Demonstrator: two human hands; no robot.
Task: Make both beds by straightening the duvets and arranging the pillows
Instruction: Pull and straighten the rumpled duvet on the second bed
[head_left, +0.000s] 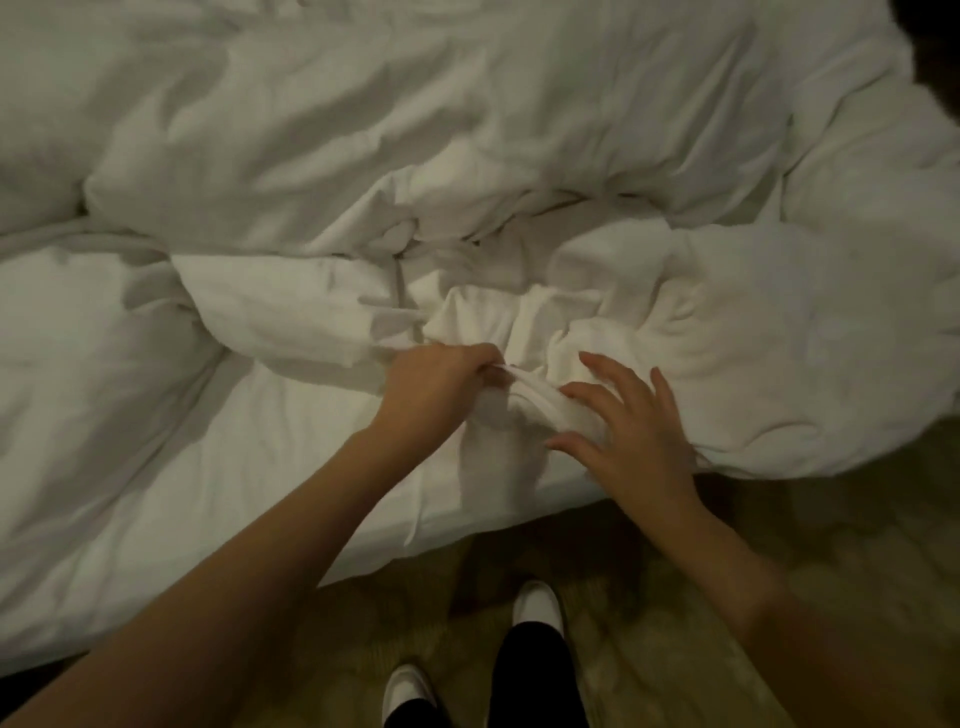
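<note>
Head view: left hand (434, 384) gripping rumpled duvet (519, 171) (right hand (623, 431) spread)

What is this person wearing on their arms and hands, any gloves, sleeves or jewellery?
Nothing shows on either: the left hand and right hand are bare, with no gloves, rings, watch or bracelets visible. Both forearms are bare too, with no sleeve as far as the picture's lower edge.

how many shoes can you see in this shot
2. One white shoe stands on the floor close to the bed's edge, under the right hand. The other white shoe is lower and to the left, near the bottom of the picture.
</note>
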